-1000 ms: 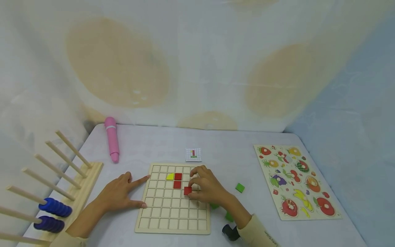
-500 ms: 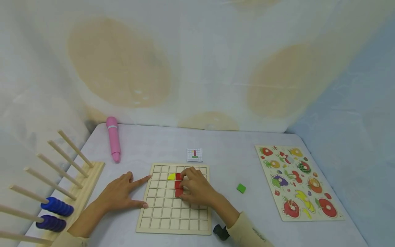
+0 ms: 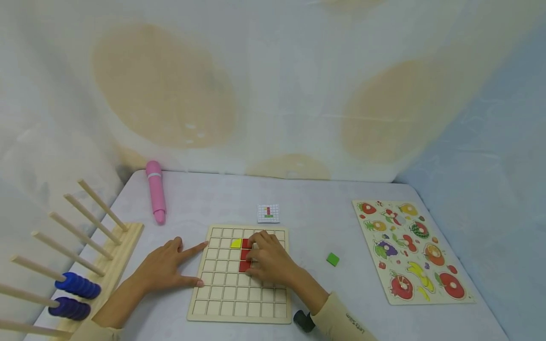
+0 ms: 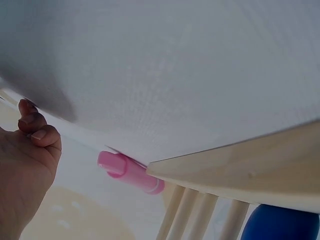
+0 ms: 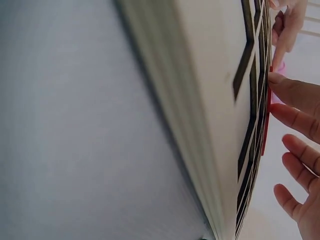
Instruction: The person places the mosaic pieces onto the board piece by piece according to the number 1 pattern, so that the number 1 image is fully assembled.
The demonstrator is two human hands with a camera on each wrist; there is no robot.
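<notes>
In the head view a wooden grid board (image 3: pixel 234 310) holds a yellow piece (image 3: pixel 236 243) and a column of red tiles (image 3: pixel 245 266). My right hand (image 3: pixel 273 260) is over the board, its fingertips spread along the column's right side. The right wrist view shows my right hand (image 5: pixel 300 105) with two fingertips touching a red tile (image 5: pixel 267 131). With index finger and thumb stretched apart, my left hand (image 3: pixel 164 267) touches the board's left edge. The left wrist view shows part of my left hand (image 4: pixel 30 165), some fingers bent. A pattern card (image 3: pixel 268 213) lies behind the board.
A peg rack (image 3: pixel 121 241) with blue rings stands at left, near a pink pen-like object (image 3: pixel 156 194). To the right lie a green tile (image 3: pixel 332 259) and a fruit puzzle board (image 3: pixel 409 251). A black object (image 3: pixel 304 321) sits beside the right sleeve.
My right hand has moved left, bringing the separate red tile into line below the other two. Its fingers have spread along the column. My left hand has stayed at the board's edge.
</notes>
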